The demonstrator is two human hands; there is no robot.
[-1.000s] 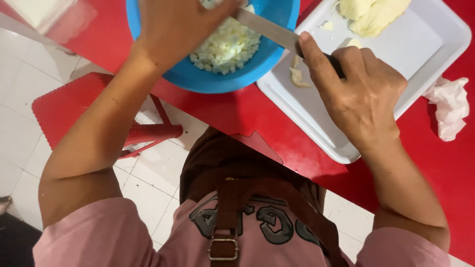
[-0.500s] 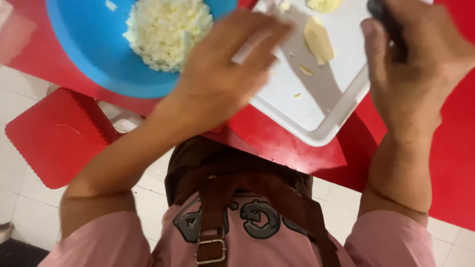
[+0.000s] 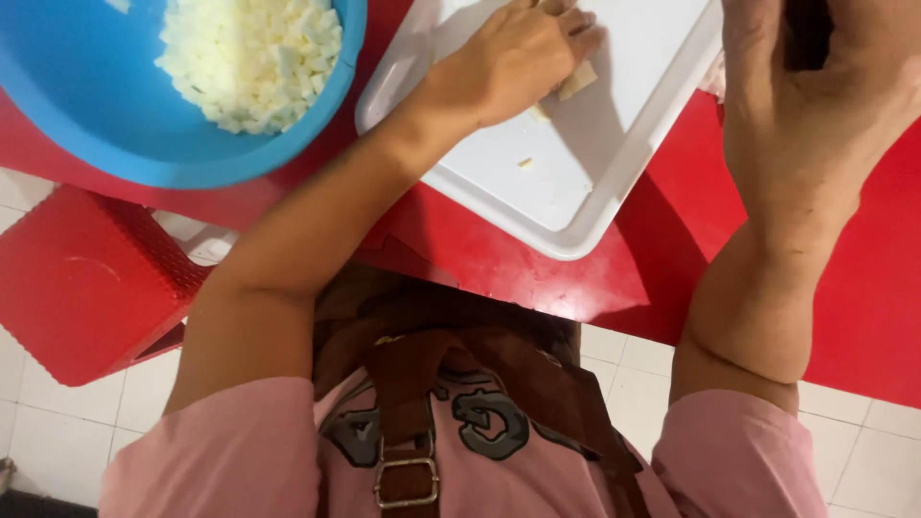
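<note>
Pale veg piece (image 3: 578, 79) on white tray (image 3: 576, 192) – under L hand (image 3: 513, 58) fingertips

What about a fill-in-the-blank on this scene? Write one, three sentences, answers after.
1. The left hand presses a pale food piece onto the white ____.
2. The diced white food sits in a ____ bowl.
3. The right hand is closed around a ____ handle.

Missing words: tray; blue; dark
</note>
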